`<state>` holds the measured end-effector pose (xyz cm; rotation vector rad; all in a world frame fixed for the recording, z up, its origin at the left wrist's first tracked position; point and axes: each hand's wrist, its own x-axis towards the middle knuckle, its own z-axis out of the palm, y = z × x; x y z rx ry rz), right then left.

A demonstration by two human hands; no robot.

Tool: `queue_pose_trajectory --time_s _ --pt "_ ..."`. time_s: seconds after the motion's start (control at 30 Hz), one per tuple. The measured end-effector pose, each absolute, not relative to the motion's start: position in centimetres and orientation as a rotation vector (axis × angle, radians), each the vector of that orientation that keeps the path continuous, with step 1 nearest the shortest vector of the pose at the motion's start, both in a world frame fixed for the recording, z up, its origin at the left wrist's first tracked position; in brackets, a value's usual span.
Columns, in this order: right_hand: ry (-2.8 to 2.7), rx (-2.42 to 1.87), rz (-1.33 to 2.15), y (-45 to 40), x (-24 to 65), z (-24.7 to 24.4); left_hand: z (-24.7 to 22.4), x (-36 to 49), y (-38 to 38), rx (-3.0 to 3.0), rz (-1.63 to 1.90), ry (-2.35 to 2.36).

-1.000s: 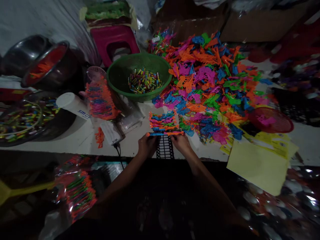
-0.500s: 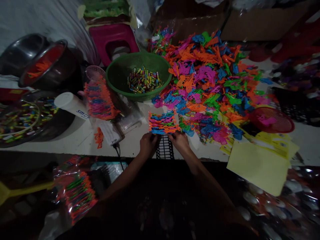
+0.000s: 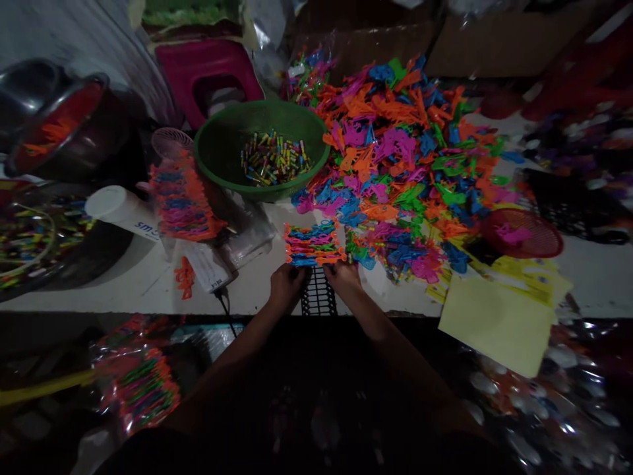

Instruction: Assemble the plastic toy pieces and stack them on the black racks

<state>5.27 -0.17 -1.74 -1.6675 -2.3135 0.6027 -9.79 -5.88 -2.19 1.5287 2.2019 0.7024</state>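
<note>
In front of me a row of thin coloured plastic pieces [image 3: 315, 243] in orange, blue, pink and green lies side by side across a black slotted rack [image 3: 318, 297]. My left hand [image 3: 287, 287] is closed at the row's near left corner, its fingertips touching the nearest blue piece. At the near right corner my right hand [image 3: 345, 280] is also closed, thumb and fingers pinched together. What sits between the fingertips is too dark and small to make out. The rack's bare near end shows between both hands.
A big heap of loose plastic pieces [image 3: 395, 152] spreads behind and right. The green basin [image 3: 208, 165] holds small striped tubes. Left are a bagged stack of pieces [image 3: 180, 198], a white cylinder [image 3: 116, 204] and a power bank [image 3: 208, 267]; right, a red sieve [image 3: 548, 237] and yellow sheets [image 3: 494, 323].
The whole scene has shifted slightly left as my head turned. Both hands stay at the near edge of the row, with the right hand's fingers slightly closer to the rack's middle.
</note>
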Motion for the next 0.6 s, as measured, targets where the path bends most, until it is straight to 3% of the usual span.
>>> queue_pose_trajectory --time_s 0.23,0.33,0.47,0.6 --pt "-2.306 -1.622 0.817 -0.9 7.8 0.9 0.2 -9.5 -7.2 1.519 0.555 2.23" --pt "-2.175 -1.811 0.683 -1.0 10.0 2.0 1.4 -7.8 -8.3 1.64 0.362 2.154" --pt "-2.123 -2.175 0.517 -1.0 11.4 2.2 2.4 -3.0 -6.9 1.901 0.363 1.872" --pt "-2.202 -2.188 0.494 -1.5 12.9 1.2 2.2 1.4 -3.1 1.913 0.291 1.988"
